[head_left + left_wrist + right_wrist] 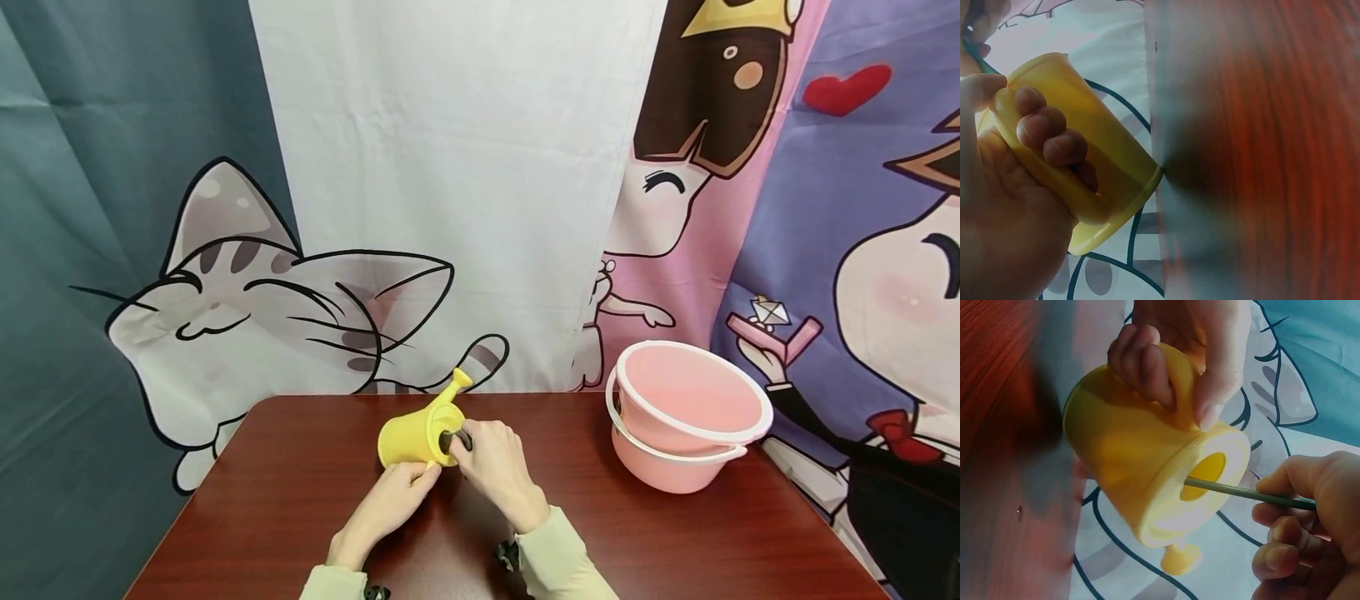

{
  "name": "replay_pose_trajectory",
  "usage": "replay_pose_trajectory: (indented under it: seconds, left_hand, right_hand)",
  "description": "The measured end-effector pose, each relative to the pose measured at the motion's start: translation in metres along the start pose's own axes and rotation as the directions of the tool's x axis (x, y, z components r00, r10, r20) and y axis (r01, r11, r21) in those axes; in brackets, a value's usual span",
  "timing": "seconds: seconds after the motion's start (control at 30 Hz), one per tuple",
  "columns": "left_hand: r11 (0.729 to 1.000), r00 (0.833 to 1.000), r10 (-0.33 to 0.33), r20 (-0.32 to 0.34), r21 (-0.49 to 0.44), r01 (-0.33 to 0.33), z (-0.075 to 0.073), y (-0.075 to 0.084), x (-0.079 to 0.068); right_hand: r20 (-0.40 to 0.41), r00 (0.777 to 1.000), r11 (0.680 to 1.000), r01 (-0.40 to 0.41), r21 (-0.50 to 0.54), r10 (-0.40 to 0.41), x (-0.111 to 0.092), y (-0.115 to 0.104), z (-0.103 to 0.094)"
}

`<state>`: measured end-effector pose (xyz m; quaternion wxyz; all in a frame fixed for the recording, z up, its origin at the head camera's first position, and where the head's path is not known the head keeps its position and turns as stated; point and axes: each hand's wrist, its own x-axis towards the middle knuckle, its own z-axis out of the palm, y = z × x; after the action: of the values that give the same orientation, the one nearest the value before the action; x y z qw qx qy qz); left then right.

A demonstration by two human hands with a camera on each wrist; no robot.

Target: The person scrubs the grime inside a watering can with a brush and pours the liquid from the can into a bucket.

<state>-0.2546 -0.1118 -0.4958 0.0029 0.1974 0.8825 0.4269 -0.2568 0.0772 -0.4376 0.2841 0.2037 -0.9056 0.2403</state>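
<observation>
A yellow toy watering can (405, 440) is tilted over the table, its opening facing right and its spout (448, 390) pointing up. My left hand (393, 500) grips the can by its handle, fingers wrapped through it in the left wrist view. In my right hand (495, 467) I pinch a thin dark green rod (1241, 491) between thumb and fingers. The rod's far end goes through the can's round opening (1209, 472) and is hidden inside, so I cannot tell what it ends in.
Two pink basins with white rims, an upper basin (693, 392) stacked tilted in a lower basin (667, 471), stand at the table's right. The brown wooden table (285, 492) ends at the back against a printed curtain (465, 167) with cartoon figures.
</observation>
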Motion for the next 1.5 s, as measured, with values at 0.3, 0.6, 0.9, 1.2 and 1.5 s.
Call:
replay_pose_trajectory:
  seconds: [0.3,0.6,0.9,1.2,1.5]
  left_hand:
    - [1.0,1.0,0.011,-0.013,-0.007,-0.011,0.001,0.0,0.0]
    - [1.0,1.0,0.005,-0.014,-0.01,-0.005,0.003,-0.001,-0.001]
    - [1.0,1.0,0.021,-0.024,-0.007,-0.021,0.002,0.0,-0.002]
    - [1.0,1.0,0.018,-0.013,0.001,-0.018,0.001,-0.001,0.0]
    - [0.999,0.999,0.037,-0.018,0.001,-0.037,0.002,-0.002,0.001]
  right_hand:
    - [-0.025,1.0,1.0,0.009,0.014,-0.009,0.0,-0.004,-0.003]
    - [0.019,0.999,0.999,-0.029,0.035,0.028,-0.003,0.004,0.009]
    - [0.049,0.998,0.998,-0.045,0.034,0.043,-0.005,0.011,0.019]
    - [0.038,0.999,0.998,-0.025,0.05,0.023,-0.001,0.01,0.008]
    - [-0.004,0.999,0.999,0.033,0.034,-0.033,0.001,0.0,-0.005]
